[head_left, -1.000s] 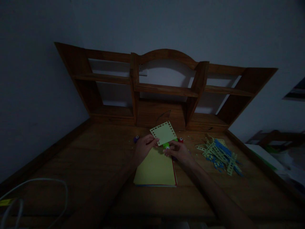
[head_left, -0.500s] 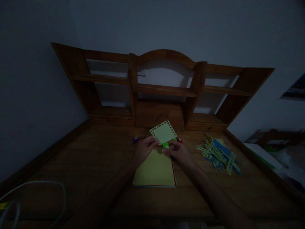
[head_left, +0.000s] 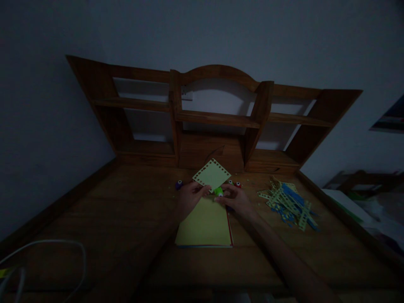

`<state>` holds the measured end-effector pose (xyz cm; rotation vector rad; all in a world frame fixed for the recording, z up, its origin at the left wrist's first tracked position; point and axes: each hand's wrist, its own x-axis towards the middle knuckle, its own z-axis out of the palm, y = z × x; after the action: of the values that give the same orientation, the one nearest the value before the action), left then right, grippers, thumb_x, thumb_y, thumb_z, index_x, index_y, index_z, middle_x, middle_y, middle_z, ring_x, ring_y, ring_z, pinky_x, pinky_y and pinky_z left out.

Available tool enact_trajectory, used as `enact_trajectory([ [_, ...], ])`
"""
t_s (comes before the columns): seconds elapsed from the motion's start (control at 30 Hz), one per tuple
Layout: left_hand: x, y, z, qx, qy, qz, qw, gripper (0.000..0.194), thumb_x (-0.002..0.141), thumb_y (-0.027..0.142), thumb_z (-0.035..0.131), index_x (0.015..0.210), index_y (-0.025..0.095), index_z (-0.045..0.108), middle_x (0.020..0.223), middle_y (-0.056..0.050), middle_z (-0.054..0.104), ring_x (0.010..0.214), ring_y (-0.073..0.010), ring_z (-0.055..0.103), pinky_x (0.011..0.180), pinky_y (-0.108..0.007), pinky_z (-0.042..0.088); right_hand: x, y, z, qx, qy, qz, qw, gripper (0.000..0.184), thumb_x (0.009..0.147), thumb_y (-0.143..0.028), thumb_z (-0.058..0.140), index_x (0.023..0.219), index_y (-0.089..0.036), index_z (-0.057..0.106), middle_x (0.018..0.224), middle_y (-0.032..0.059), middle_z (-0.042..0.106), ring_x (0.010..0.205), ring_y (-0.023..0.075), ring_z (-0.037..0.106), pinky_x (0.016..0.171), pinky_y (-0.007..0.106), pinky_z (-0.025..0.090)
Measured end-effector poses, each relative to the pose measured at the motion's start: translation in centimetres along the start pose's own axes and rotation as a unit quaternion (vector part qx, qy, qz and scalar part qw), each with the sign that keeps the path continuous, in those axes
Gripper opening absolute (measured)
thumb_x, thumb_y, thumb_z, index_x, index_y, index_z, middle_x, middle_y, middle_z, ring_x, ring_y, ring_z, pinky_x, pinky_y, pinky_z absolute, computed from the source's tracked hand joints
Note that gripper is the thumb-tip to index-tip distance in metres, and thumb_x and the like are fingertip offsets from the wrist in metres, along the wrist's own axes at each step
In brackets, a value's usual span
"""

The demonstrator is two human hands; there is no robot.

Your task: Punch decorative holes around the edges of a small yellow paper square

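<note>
A square of pale yellow paper point(head_left: 212, 173), with small shapes punched along its edges, is pinched at its near left side by my left hand point(head_left: 191, 197). My right hand point(head_left: 234, 198) is closed on a bright green craft punch point(head_left: 218, 191), which sits at the paper's near corner. Below both hands lies a stack of yellow paper point(head_left: 204, 225) with a red edge showing on its right. Just beyond my right hand stand a red punch point(head_left: 238, 184) and another green punch point(head_left: 230, 182). A purple punch point(head_left: 179, 184) is left of my left hand.
Punched yellow and blue paper strips point(head_left: 292, 204) lie heaped on the wooden desk point(head_left: 126, 219) at right. A wooden shelf unit point(head_left: 217, 120) runs along the back. A white cable point(head_left: 82, 252) loops at the left front.
The yellow paper square has turned and shifted a little to the left, so its corner points more directly away from me. Both hands stay in nearly the same place.
</note>
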<state>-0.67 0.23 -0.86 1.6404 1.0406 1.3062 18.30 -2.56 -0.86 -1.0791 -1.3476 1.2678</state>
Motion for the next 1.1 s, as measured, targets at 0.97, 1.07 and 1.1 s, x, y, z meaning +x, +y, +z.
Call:
enact_trajectory([
  [0.97,-0.5,-0.1,-0.3,0.067,-0.024,0.040,0.997,0.028,0.081,0.042,0.059,0.076,0.017,0.069,0.082,-0.007,0.072,0.076,-0.0202,0.066,0.068,-0.027,0.052,-0.5,-0.2,0.0,-0.059,0.006,0.007,0.998,0.055,0.055,-0.040,0.083,0.102,-0.016,0.068,0.067,-0.0004,0.063,0.055,0.0119,0.053,0.053,0.025,0.038],
  [1.07,-0.5,-0.2,-0.3,0.068,-0.033,0.034,0.997,0.027,0.082,0.041,0.058,0.080,0.017,0.070,0.086,-0.008,0.073,0.080,-0.0212,0.067,0.071,-0.028,0.052,-0.7,-0.4,0.1,-0.060,-0.001,0.014,0.998,0.057,0.056,-0.039,0.083,0.105,-0.015,0.066,0.066,0.0004,0.064,0.054,0.0116,0.053,0.051,0.024,0.038],
  [1.1,-0.5,-0.2,-0.3,0.066,-0.033,0.032,0.997,0.027,0.081,0.041,0.059,0.081,0.017,0.070,0.087,-0.008,0.073,0.081,-0.0214,0.067,0.072,-0.029,0.052,-0.7,-0.4,0.1,-0.060,0.001,0.013,0.998,0.057,0.055,-0.038,0.083,0.104,-0.016,0.066,0.067,0.0005,0.064,0.055,0.0118,0.053,0.052,0.024,0.038],
])
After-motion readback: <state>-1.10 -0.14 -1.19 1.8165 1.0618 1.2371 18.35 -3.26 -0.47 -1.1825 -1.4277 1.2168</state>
